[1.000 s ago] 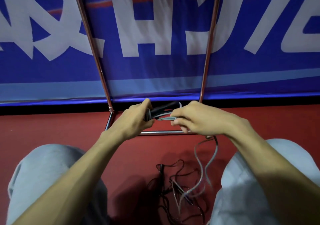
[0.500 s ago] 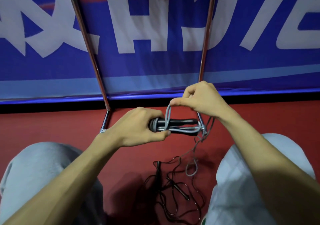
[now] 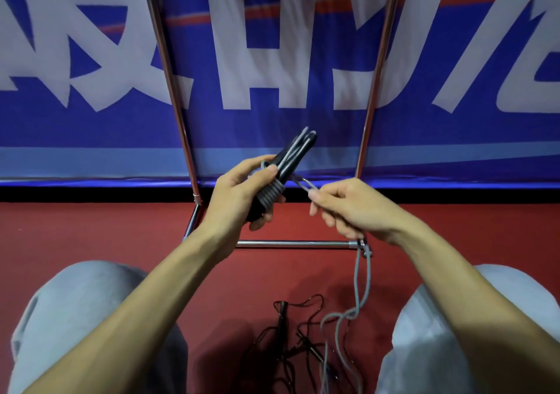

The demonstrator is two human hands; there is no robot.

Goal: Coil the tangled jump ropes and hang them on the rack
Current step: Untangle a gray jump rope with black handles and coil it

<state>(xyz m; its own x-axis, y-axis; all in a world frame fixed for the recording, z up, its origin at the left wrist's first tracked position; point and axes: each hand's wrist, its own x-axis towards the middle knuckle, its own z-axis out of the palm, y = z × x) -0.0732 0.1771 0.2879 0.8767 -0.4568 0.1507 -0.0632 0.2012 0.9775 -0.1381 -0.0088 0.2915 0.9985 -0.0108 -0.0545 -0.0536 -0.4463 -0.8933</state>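
Blue banner fabric [image 3: 91, 139] was stretched across the whole background and printed with large white characters. A block "H" [image 3: 251, 60] could be read between the rack uprights, with what looked like a "J" beside it. The characters at either side were cut off and could not be read. A thin orange stripe was run behind the lettering, and a paler blue band along the bottom edge. Red flooring [image 3: 91, 230] was laid below a black skirting strip.

The chrome rack [image 3: 291, 244] was stood against the banner, its lower crossbar near the floor. Small objects were hung at its top, too cropped to identify.

The black handles [image 3: 295, 151] of a jump rope were gripped together in the left hand [image 3: 239, 193], fingers curled round them. They were tilted up and away, with several turns of the grey rope [image 3: 362, 278] wound tightly about them. A loop of that rope was pinched between thumb and fingers of the right hand [image 3: 351, 208], and the rest was trailed down to the floor. A black rope [image 3: 291, 333] was left tangled between grey-trousered knees.
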